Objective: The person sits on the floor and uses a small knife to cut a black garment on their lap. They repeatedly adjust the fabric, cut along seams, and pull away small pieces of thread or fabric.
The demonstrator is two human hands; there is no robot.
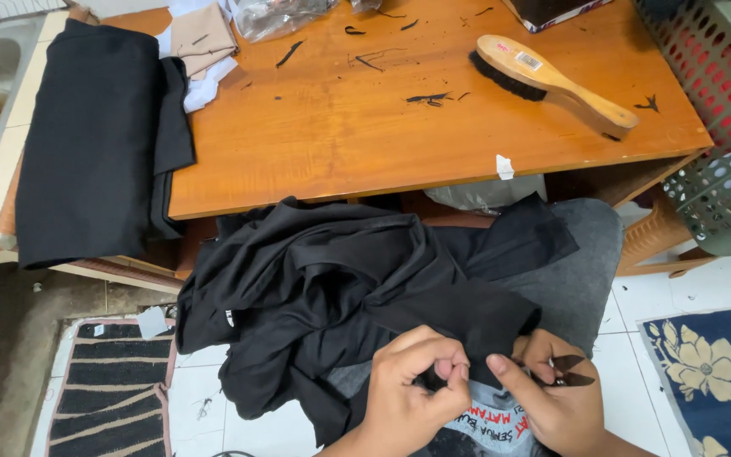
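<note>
While pinching black cloth, both hands are working low over the lap.
Left hand is curling its fingers onto the hem; right hand is gripping small snips.

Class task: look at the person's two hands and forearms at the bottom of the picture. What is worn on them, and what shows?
The left hand and the right hand are both bare: no gloves, rings, watch or bracelet show. No sleeves reach the wrists; the forearms are uncovered to the picture's bottom edge. The fingers have short, unpainted nails.
</note>
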